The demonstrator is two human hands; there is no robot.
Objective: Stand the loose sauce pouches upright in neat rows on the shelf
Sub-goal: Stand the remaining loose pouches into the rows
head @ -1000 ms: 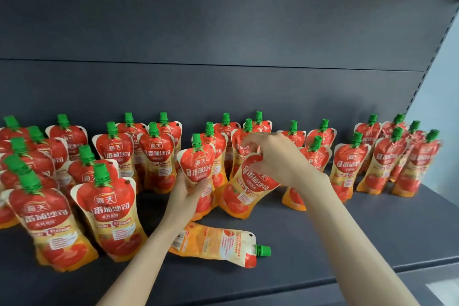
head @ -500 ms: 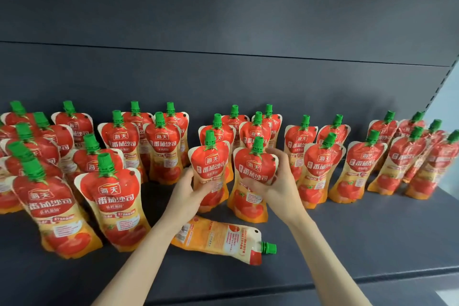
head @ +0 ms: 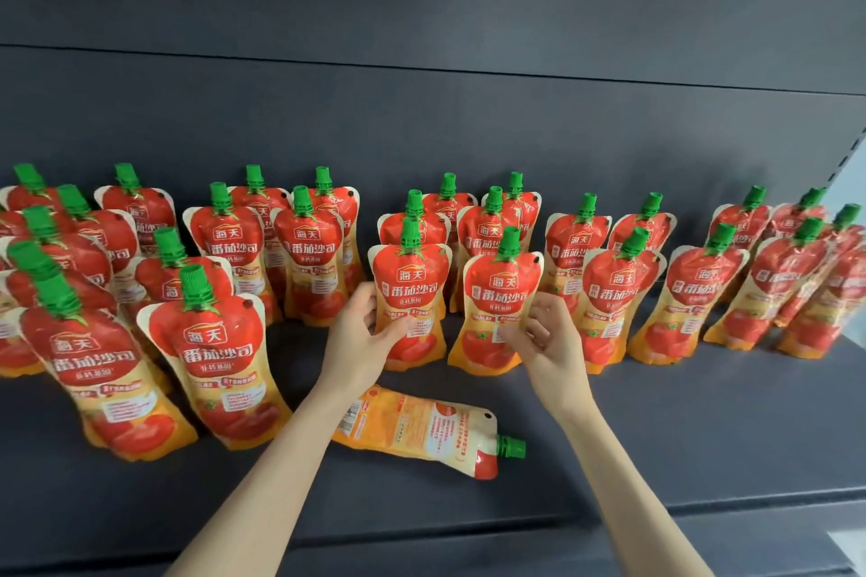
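Note:
Many red and orange sauce pouches with green caps stand upright along the dark shelf (head: pixel 665 431). At the front middle, two pouches stand side by side. My left hand (head: pixel 358 340) grips the left pouch (head: pixel 411 290) by its lower left side. My right hand (head: pixel 546 344) pinches the lower right edge of the right pouch (head: pixel 497 300). One loose pouch (head: pixel 421 429) lies flat, back side up, just in front of them between my forearms, with its cap pointing right.
Two larger-looking pouches (head: pixel 220 361) stand close to the front at the left. More upright rows reach to the right end (head: pixel 792 286), beside the shelf's upright post (head: pixel 846 159). The shelf's front lip (head: pixel 703 511) runs below my arms.
My right hand brought a tilted pouch upright beside the one in my left hand, then slid from its top down to its lower right edge. My left hand kept its hold.

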